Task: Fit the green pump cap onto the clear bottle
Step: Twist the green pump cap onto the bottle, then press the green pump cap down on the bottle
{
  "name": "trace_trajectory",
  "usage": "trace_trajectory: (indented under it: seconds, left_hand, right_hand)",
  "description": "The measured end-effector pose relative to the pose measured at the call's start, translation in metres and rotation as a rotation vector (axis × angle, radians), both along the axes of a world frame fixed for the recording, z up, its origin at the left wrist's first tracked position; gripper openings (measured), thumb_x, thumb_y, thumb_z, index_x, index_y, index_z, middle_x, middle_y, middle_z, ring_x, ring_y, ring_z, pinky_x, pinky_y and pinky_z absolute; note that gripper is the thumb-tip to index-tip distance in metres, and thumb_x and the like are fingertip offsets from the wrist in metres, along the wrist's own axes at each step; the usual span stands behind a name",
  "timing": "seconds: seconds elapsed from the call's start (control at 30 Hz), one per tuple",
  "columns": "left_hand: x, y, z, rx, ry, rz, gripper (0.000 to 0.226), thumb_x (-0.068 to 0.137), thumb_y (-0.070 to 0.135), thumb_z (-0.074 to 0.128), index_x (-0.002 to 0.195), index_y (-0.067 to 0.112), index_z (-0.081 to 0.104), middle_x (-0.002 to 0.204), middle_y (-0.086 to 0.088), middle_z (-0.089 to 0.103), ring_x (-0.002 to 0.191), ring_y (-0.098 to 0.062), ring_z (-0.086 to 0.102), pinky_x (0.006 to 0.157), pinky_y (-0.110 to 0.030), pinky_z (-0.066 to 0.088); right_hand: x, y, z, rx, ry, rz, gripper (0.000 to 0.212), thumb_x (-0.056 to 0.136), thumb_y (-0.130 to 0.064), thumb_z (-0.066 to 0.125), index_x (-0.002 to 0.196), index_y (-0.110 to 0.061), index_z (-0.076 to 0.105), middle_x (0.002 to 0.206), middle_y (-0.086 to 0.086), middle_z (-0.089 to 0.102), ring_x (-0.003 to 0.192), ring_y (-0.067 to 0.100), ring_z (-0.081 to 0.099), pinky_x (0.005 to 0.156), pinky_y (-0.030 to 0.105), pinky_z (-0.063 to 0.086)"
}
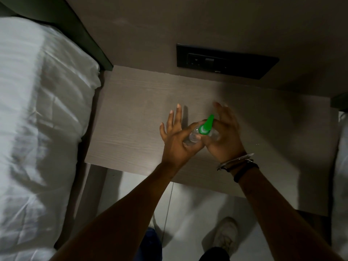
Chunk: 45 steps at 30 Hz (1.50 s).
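A small clear bottle (194, 136) stands on the wooden bedside table (131, 117), seen from above between my two hands. The green pump cap (206, 125) sits on top of the bottle, its nozzle pointing away to the upper right. My left hand (175, 136) pinches the bottle with thumb and forefinger while its other fingers are spread. My right hand (224, 132) curls around the cap and the bottle's right side, thumb by the cap's collar. The lower part of the bottle is hidden by my fingers.
A bed with white linen (37, 110) lies close on the left. A black socket panel (226, 62) is set in the wall behind the table. More white fabric (341, 166) shows at the right edge. My shoe (226, 236) stands on the pale floor below.
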State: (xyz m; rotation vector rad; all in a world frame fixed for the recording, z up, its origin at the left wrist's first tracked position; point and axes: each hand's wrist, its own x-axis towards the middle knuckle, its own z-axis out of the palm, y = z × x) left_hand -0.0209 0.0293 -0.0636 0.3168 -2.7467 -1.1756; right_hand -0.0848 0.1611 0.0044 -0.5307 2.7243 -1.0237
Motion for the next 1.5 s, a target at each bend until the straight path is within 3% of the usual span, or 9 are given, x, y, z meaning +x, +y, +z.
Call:
trace_trajectory:
  seconds: [0.1, 0.23, 0.4, 0.6, 0.77, 0.97, 1.17, 1.4, 1.5]
  left_hand:
    - [0.000, 0.001, 0.002, -0.006, -0.018, 0.000, 0.048, 0.086, 0.074, 0.038, 0.115, 0.045, 0.063, 0.165, -0.004, 0.007, 0.152, -0.022, -0.002, 0.116, -0.063, -0.001]
    - [0.000, -0.004, -0.001, -0.015, -0.014, -0.016, 0.045, 0.083, 0.063, 0.046, 0.116, 0.040, 0.066, 0.165, -0.007, 0.008, 0.152, -0.027, -0.001, 0.116, -0.063, -0.001]
    - [-0.005, -0.006, -0.002, -0.050, -0.023, -0.052, 0.050, 0.084, 0.077, 0.043, 0.116, 0.044, 0.063, 0.166, -0.003, 0.006, 0.152, -0.019, -0.004, 0.116, -0.061, -0.001]
    - [-0.004, -0.005, -0.004, -0.035, 0.035, -0.026, 0.058, 0.086, 0.080, 0.025, 0.115, 0.045, 0.061, 0.164, -0.007, 0.013, 0.152, -0.024, 0.002, 0.116, -0.059, 0.000]
    - [-0.007, -0.006, -0.001, -0.031, 0.007, -0.049, 0.047, 0.085, 0.075, 0.041, 0.107, 0.042, 0.066, 0.165, -0.006, 0.014, 0.152, -0.025, 0.005, 0.116, -0.061, 0.000]
    - [-0.005, -0.009, 0.000, -0.001, -0.006, -0.071, 0.044, 0.084, 0.063, 0.047, 0.114, 0.038, 0.067, 0.165, -0.005, 0.010, 0.151, -0.022, 0.000, 0.116, -0.055, -0.006]
    - [-0.009, -0.008, 0.008, -0.009, -0.049, -0.114, 0.052, 0.079, 0.067, 0.054, 0.116, 0.033, 0.068, 0.164, -0.008, 0.012, 0.151, -0.028, 0.005, 0.116, -0.058, -0.003]
    - [-0.013, -0.013, 0.013, 0.034, -0.099, -0.148, 0.055, 0.072, 0.053, 0.074, 0.121, 0.030, 0.067, 0.164, -0.011, 0.011, 0.149, -0.027, -0.001, 0.114, -0.059, -0.003]
    - [-0.021, -0.024, 0.016, 0.092, -0.154, -0.258, 0.055, 0.072, 0.046, 0.081, 0.123, 0.034, 0.064, 0.164, -0.007, 0.009, 0.151, -0.029, -0.001, 0.116, -0.059, -0.003]
  right_hand:
    - [0.004, -0.002, 0.000, 0.067, 0.102, -0.098, 0.051, 0.056, -0.042, 0.085, 0.095, -0.014, 0.066, 0.141, 0.010, 0.050, 0.135, 0.032, 0.035, 0.102, 0.064, 0.033]
    - [0.006, -0.001, -0.004, 0.145, 0.048, -0.072, 0.081, 0.055, -0.062, 0.075, 0.120, -0.020, 0.052, 0.156, 0.010, 0.023, 0.143, 0.032, 0.017, 0.110, 0.065, 0.012]
    - [0.006, 0.007, -0.003, 0.065, 0.051, -0.055, 0.039, 0.067, -0.033, 0.080, 0.102, -0.018, 0.069, 0.153, 0.003, 0.033, 0.144, 0.030, 0.017, 0.107, 0.068, 0.020]
    - [0.008, -0.004, -0.010, 0.047, -0.028, -0.154, 0.074, 0.059, -0.049, 0.082, 0.123, -0.027, 0.052, 0.159, 0.008, 0.012, 0.145, 0.031, 0.009, 0.112, 0.063, 0.014]
    - [0.011, -0.001, -0.010, 0.062, 0.101, -0.181, 0.045, 0.059, -0.039, 0.084, 0.094, -0.018, 0.066, 0.151, 0.008, 0.036, 0.140, 0.033, 0.026, 0.103, 0.069, 0.025]
    - [0.027, -0.007, -0.016, -0.020, 0.030, -0.211, 0.076, 0.064, -0.058, 0.069, 0.131, -0.028, 0.049, 0.159, 0.011, 0.015, 0.145, 0.032, 0.009, 0.110, 0.068, 0.014]
    - [0.029, -0.005, -0.014, -0.034, 0.117, -0.339, 0.031, 0.066, -0.043, 0.071, 0.081, -0.016, 0.071, 0.148, 0.006, 0.041, 0.141, 0.028, 0.025, 0.107, 0.057, 0.024]
    - [0.026, 0.015, -0.001, -0.078, 0.118, -0.267, 0.085, 0.061, -0.059, 0.072, 0.131, -0.016, 0.049, 0.155, 0.018, 0.022, 0.143, 0.033, 0.019, 0.112, 0.060, 0.022]
    - [0.018, 0.024, 0.015, 0.022, 0.232, -0.166, 0.049, 0.068, -0.053, 0.069, 0.104, -0.020, 0.067, 0.150, 0.014, 0.036, 0.140, 0.034, 0.026, 0.105, 0.067, 0.026]
